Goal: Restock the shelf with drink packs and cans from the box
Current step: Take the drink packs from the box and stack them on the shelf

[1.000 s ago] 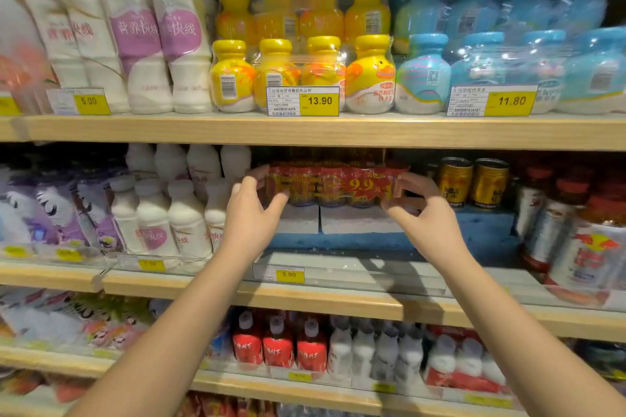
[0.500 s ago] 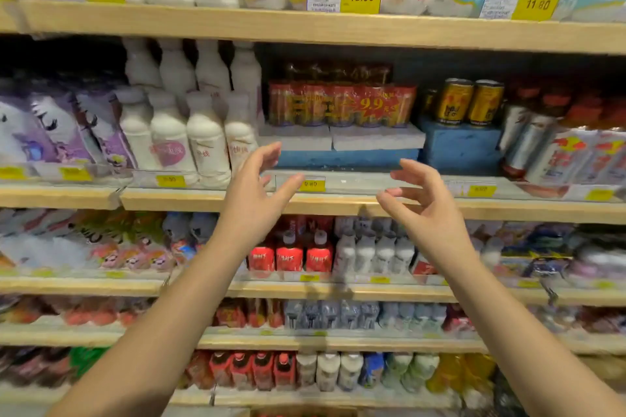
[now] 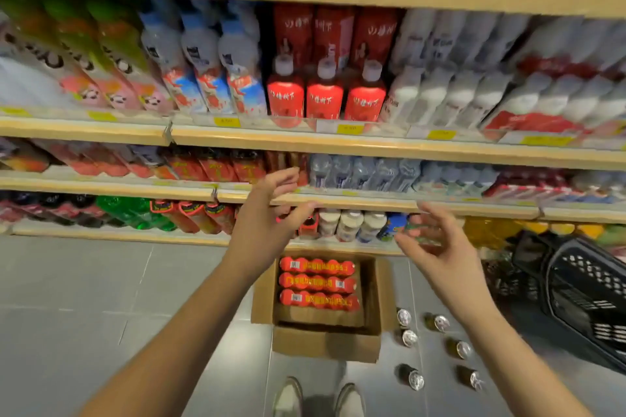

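Note:
An open cardboard box (image 3: 325,342) stands on the grey floor below me, with three red drink packs (image 3: 318,284) lying in it side by side. Several cans (image 3: 437,322) stand on the floor right of the box. My left hand (image 3: 267,230) hangs in the air above the box's far left corner, fingers loosely spread, holding nothing. My right hand (image 3: 437,244) floats to the right of it, fingers relaxed and empty. Both hands are in front of the lower shelves (image 3: 372,203), apart from the box.
Wooden shelves (image 3: 305,142) packed with bottles and cartons fill the upper view. A black plastic basket (image 3: 582,294) sits on the floor at the right. My shoes (image 3: 318,396) stand just before the box. Grey tiled floor (image 3: 101,298) stretches to the left.
My view has swung down from the middle shelves to the floor. Both hands have let go of the red pack left on the shelf and have dropped, empty, towards the box.

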Demonstrator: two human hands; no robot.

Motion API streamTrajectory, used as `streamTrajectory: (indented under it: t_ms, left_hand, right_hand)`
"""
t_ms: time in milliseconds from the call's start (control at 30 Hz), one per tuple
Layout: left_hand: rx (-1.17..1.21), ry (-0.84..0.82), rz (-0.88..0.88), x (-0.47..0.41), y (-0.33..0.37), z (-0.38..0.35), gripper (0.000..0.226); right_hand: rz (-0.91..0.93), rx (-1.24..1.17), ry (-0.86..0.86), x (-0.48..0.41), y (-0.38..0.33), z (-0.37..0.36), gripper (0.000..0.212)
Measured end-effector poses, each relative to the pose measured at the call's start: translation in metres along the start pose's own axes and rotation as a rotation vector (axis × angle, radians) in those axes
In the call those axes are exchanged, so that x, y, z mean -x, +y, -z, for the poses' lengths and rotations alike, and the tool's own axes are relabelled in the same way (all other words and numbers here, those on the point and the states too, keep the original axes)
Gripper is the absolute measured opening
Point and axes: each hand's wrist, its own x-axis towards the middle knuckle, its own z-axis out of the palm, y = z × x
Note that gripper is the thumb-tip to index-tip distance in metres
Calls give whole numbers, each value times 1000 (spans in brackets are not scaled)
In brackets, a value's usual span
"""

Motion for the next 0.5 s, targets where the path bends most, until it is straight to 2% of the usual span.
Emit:
streamTrajectory:
  t_ms: [133,267,400,500]
  left_hand:
    - [-25,-22,147,23,-107,-34,53]
    - [-55,-32,272,39,-227,-76,48]
    - [-20,-16,365,51,-353,-119,43]
    - [-29,-22,391,64,-440,-148,44]
  right_hand:
    - [-133,31,-68,7,98,-38,60]
    - [-222,59,-105,3,207,-83,68]
    - [-268,136,-118,-5,329,-133,59]
    - [-267,229,-144,-4,414,-166,60]
